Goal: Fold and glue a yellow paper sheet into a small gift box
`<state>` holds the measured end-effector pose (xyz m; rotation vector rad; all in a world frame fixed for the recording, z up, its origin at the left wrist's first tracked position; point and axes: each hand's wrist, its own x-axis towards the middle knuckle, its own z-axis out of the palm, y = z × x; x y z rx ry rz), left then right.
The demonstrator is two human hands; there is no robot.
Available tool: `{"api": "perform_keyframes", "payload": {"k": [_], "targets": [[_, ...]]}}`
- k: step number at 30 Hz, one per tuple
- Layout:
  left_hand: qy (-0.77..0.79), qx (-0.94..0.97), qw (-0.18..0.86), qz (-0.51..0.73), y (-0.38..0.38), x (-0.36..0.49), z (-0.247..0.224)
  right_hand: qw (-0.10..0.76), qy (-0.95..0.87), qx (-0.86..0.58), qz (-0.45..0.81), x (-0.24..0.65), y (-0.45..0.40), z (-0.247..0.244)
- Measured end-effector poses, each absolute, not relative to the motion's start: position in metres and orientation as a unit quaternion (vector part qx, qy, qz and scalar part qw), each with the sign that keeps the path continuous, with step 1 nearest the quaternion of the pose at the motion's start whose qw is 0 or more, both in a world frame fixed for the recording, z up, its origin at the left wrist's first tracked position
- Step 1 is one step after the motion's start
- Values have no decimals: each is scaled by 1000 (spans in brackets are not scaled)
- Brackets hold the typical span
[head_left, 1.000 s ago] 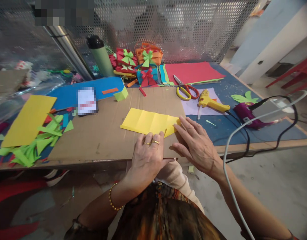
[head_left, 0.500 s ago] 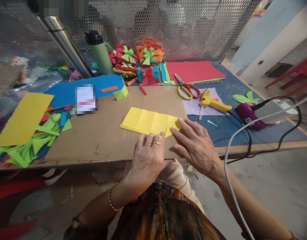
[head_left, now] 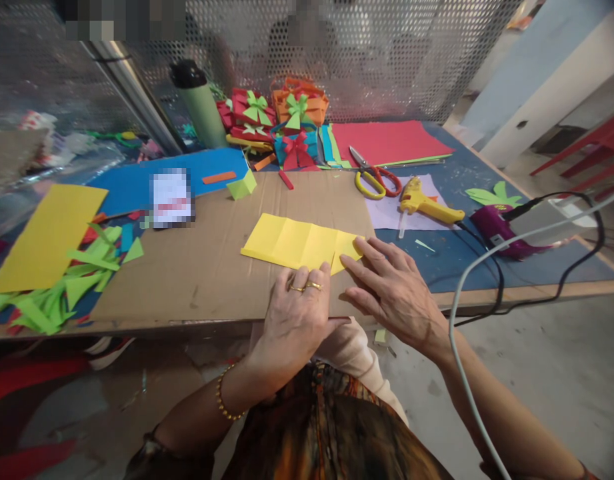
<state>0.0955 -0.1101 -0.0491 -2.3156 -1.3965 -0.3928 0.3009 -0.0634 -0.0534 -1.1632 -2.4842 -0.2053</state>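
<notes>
A creased, oblong yellow paper sheet [head_left: 294, 239] lies before us on flat brown cardboard [head_left: 187, 273].
Our left grip [head_left: 297, 310] curls over its near edge, hiding part of it; whether it pinches the paper, we cannot tell. Our right grip [head_left: 394, 287] is released, fingers slightly spread on the right end, covering its corner.

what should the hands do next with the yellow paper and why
Probably run the right hand along the crease nearest the right end of the yellow paper: its fingers lie on that end, while the left hand touches the near edge.
</notes>
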Motion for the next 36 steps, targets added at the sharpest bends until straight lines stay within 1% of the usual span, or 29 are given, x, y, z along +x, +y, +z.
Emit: {"api": "perform_keyframes", "payload": {"k": [4,11,17,25,32,36], "targets": [[-504,-831,199,-125,-110,95,-46,195,-885,-414,-82,301,-63,-54],[-508,-830,183,-137,-108,98,-43,187,-883,-425,-74,301,-63,-53],[-505,-827,210,-127,-108,102,-45,171,-882,-433,-72,300,-64,-54],[-505,-833,202,-102,-110,101,-43,189,-876,-435,-91,305,-72,-58],[-499,-834,211,-102,-110,101,-42,179,-873,-450,-63,307,-70,-57],[-498,-833,214,-109,-109,102,-41,194,-872,-445,-64,309,-69,-56]]}}
